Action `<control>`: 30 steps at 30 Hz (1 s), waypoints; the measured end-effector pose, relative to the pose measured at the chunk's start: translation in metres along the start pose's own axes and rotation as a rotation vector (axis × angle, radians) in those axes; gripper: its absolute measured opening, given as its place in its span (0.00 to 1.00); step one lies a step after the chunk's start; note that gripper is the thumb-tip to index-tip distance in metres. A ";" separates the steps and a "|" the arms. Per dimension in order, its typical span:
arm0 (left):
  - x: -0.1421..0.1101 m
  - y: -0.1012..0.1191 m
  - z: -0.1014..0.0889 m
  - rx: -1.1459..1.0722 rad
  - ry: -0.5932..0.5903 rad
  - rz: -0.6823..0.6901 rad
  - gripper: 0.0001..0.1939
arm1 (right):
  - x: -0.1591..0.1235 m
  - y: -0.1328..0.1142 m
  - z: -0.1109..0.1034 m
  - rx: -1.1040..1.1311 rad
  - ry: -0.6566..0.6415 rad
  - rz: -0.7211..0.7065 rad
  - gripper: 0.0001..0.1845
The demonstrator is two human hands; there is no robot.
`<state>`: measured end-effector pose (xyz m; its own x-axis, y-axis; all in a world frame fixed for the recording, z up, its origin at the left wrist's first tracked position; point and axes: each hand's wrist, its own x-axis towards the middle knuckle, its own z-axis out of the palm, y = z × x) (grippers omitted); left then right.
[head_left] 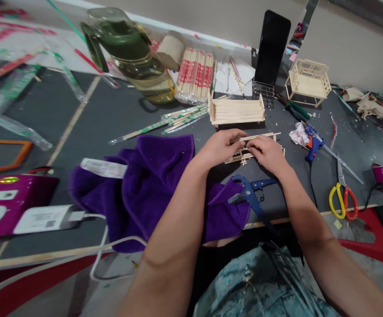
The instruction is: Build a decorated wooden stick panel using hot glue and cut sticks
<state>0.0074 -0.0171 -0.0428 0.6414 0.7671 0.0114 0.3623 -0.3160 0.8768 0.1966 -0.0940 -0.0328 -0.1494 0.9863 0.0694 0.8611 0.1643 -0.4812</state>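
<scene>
A small frame of thin wooden sticks point(236, 158) lies low over the dark table, partly covered by my fingers. My left hand point(222, 147) grips its left part, thumb and fingers bent together. From the other side my right hand point(266, 152) pinches the frame near its middle, fingertips close to those of the left. Just behind stands a miniature slatted bench point(236, 111) of the same pale sticks. A tiny flower-shaped wooden piece point(243, 162) sits at the frame's near edge. Closer to me, a blue pipe cutter point(251, 193) rests partly on a purple cloth point(158, 176).
A blue glue gun point(315, 144) and scissors point(340, 198) are at right. Behind them stand a stick-built chair model point(308, 83) and an upright phone point(270, 48). Bundled chopsticks point(194, 75) and a jug point(135, 61) stand at the back. A power adapter point(16, 193) sits left.
</scene>
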 end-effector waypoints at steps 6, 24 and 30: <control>-0.001 0.001 0.001 0.006 0.019 0.006 0.23 | -0.001 -0.001 -0.001 0.004 -0.006 -0.001 0.11; -0.001 0.000 0.002 -0.019 0.015 -0.001 0.23 | -0.001 0.000 0.001 -0.021 -0.004 0.003 0.11; 0.001 -0.001 0.004 -0.010 0.021 -0.021 0.25 | -0.001 0.000 0.002 -0.023 -0.002 0.016 0.11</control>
<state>0.0100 -0.0185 -0.0460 0.6197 0.7849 0.0033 0.3685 -0.2947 0.8817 0.1953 -0.0949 -0.0345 -0.1369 0.9888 0.0601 0.8741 0.1491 -0.4623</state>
